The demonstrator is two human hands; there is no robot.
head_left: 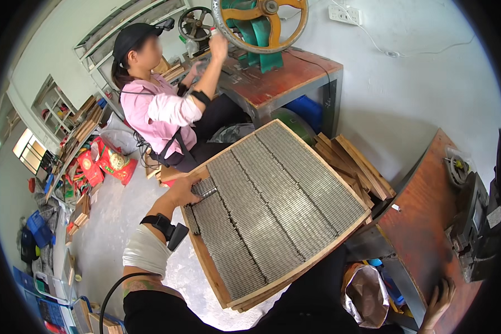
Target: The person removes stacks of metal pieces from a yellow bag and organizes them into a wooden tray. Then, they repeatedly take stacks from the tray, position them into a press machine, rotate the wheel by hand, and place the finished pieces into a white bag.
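Note:
A wooden-framed tray (283, 249) lies tilted in front of me, filled with tightly packed rows of small silvery metal pieces (273, 189). Dark gaps divide the rows into several long bands. At the tray's upper left edge my left hand (181, 192) is closed, thumb and fingers around a short block of these pieces (207, 188). Beside that block, the nearest band ends in an uneven edge, and bare wood shows along the tray's left side. Far to the lower right, my right hand (442, 298) rests with fingers apart on a worn reddish-brown tabletop (414, 245).
A co-worker in pink (156, 114) sits at a red-topped bench (289, 78) with a large handwheel (270, 47). Wooden boards (356, 167) are stacked beyond the tray. A dark metal machine (473, 222) stands on the right table; an open sack (366, 295) sits below.

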